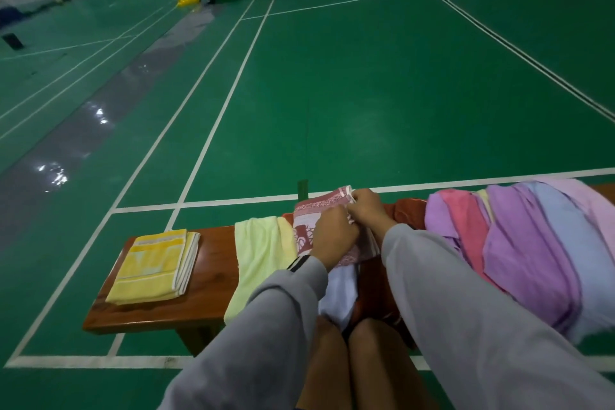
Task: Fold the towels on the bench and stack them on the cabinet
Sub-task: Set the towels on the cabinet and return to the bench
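A red and white patterned towel (pixel 319 210) lies across the middle of the brown wooden bench (pixel 213 263). My left hand (pixel 332 236) grips its right edge, and my right hand (pixel 369 208) pinches the same edge just beyond it. A pale green towel (pixel 263 260) is draped over the bench to the left. A folded yellow towel (pixel 154 265) lies near the bench's left end. A white towel (pixel 341 293) hangs under my left forearm. No cabinet is in view.
A pile of purple, pink and blue towels (pixel 519 250) covers the right part of the bench. My bare knees (pixel 352 359) are in front of the bench. Green court floor (pixel 366 93) with white lines stretches beyond, with a yellow post base (pixel 188 0) far off.
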